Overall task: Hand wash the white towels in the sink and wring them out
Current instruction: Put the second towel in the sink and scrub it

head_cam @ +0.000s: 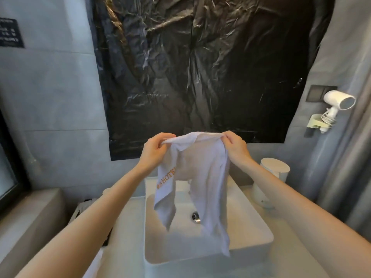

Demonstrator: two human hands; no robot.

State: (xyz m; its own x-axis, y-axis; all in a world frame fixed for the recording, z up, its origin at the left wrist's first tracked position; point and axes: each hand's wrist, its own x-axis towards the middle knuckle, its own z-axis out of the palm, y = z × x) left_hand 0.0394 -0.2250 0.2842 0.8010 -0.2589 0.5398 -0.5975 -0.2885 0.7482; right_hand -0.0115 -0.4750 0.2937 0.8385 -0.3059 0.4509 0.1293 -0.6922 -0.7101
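A white towel (202,177) with orange "HOTEL" lettering hangs spread out above the white rectangular sink (152,237). My left hand (155,151) pinches its upper left corner. My right hand (235,147) pinches its upper right corner. The towel's lower ends dangle into the basin, partly hiding the metal drain (195,216). The tap is hidden behind the cloth.
A black plastic sheet (200,67) covers the wall behind the sink. A white cylindrical container (276,169) stands on the counter at the right. A white hair dryer (339,102) hangs on the right wall. A grey ledge (26,217) lies at the left.
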